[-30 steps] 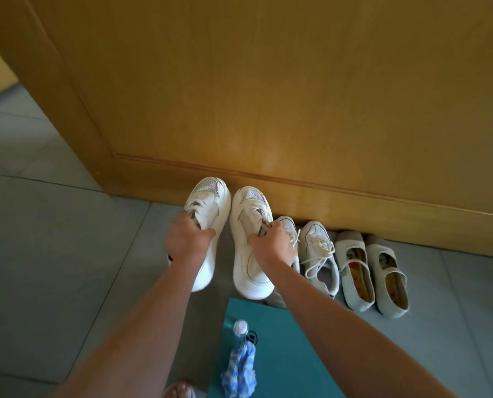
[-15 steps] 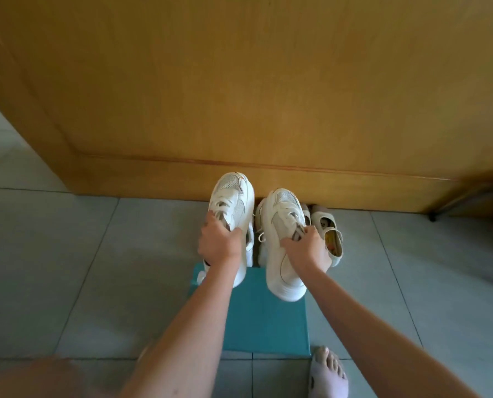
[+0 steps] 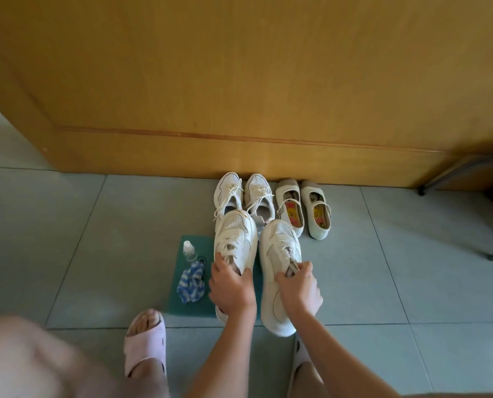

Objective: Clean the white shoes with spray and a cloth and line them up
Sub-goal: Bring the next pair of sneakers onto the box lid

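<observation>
A tall orange-brown wooden panel (image 3: 239,81) stood on the grey tiled floor (image 3: 67,239). A teal rectangular mat (image 3: 192,307) lay on the tiles in front of it. The left hand (image 3: 231,291) gripped the collar of one chunky white mesh-toed sneaker (image 3: 235,242) above the mat; the right hand (image 3: 298,291) gripped the other white mesh-toed sneaker (image 3: 279,254) just beside it. Against the panel sat a pair of white lace-up trainers (image 3: 241,193) and cream strap flats (image 3: 305,208). On the mat lay a blue-and-white striped cloth (image 3: 191,284), touching a small clear spray bottle (image 3: 189,250).
</observation>
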`<action>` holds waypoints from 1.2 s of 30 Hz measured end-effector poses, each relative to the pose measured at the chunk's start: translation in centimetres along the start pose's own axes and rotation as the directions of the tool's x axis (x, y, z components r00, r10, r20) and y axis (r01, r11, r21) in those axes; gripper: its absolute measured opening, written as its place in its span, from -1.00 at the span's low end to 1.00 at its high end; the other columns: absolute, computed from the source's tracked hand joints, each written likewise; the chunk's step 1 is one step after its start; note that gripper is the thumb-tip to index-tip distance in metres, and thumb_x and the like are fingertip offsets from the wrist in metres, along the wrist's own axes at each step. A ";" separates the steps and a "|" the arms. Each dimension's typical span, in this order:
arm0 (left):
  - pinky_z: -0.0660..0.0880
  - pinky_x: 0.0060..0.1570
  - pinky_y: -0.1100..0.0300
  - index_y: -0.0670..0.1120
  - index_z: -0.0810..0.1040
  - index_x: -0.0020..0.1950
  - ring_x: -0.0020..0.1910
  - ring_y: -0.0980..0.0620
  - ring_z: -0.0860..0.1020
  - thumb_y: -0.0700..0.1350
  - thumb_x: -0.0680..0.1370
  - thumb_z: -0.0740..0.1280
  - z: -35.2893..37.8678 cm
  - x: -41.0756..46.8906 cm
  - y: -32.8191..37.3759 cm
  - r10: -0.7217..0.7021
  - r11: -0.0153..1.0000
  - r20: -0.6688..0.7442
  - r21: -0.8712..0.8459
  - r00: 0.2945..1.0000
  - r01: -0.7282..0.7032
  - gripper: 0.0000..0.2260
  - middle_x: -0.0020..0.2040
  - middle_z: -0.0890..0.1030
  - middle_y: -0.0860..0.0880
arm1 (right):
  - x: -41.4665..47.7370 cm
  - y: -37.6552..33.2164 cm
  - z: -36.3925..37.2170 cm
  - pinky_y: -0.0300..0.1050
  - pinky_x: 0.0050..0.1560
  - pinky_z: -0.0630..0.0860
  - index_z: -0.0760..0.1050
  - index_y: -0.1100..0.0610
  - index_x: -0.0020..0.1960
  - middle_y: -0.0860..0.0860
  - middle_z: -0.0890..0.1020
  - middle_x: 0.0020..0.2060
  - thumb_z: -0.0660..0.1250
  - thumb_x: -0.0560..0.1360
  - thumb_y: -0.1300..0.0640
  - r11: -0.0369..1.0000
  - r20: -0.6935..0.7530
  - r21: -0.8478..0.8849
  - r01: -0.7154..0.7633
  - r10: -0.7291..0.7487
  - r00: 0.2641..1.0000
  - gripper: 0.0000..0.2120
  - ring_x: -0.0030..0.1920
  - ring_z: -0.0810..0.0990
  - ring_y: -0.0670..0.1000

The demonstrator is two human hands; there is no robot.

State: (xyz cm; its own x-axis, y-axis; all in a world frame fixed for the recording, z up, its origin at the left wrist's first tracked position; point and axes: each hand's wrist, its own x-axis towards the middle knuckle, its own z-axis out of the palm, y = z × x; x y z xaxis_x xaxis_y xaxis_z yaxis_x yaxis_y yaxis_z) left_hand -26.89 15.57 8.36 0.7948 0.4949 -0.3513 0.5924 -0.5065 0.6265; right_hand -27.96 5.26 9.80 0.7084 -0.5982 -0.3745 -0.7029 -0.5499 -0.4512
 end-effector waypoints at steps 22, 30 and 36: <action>0.38 0.18 -0.10 -0.08 0.14 0.49 0.31 -0.16 0.36 0.01 0.45 0.40 0.7 -0.2 -1.1 -0.011 0.970 0.052 0.243 0.999 -0.001 -0.30 0.42 0.30 -0.11 | -1.2 1.3 2.5 -0.09 -0.11 0.33 0.23 0.09 0.03 0.03 0.55 0.02 0.33 0.43 -0.06 0.999 -0.015 -0.006 0.048 -0.048 0.999 -0.63 -0.02 0.56 0.14; 0.38 0.19 -0.09 -0.08 0.13 0.50 0.33 -0.14 0.35 0.07 0.46 0.38 0.5 -0.6 -1.8 0.017 0.969 0.080 0.245 0.997 -0.036 -0.29 0.43 0.30 -0.11 | -1.4 1.4 2.2 -0.08 -0.10 0.32 0.23 0.10 0.05 0.04 0.55 0.03 0.35 0.43 -0.06 0.998 0.016 0.031 0.052 -0.052 0.999 -0.61 -0.02 0.55 0.14; 0.41 0.19 -0.08 -0.07 0.11 0.50 0.33 -0.14 0.35 0.11 0.46 0.37 0.2 -0.6 -2.1 0.036 0.969 0.108 0.239 0.994 -0.061 -0.27 0.43 0.29 -0.11 | -1.3 1.6 2.2 -0.06 -0.08 0.35 0.21 0.09 0.04 0.04 0.54 0.05 0.36 0.43 -0.07 0.998 0.034 0.031 0.056 -0.057 0.998 -0.60 -0.01 0.55 0.14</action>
State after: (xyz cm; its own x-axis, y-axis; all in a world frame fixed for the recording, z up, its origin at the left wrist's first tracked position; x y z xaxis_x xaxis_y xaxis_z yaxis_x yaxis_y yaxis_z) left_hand -28.59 16.15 7.15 0.8253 0.3973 -0.4014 0.5570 -0.6902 0.4620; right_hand -29.83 6.43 7.80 0.7493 -0.5453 -0.3758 -0.6596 -0.5644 -0.4963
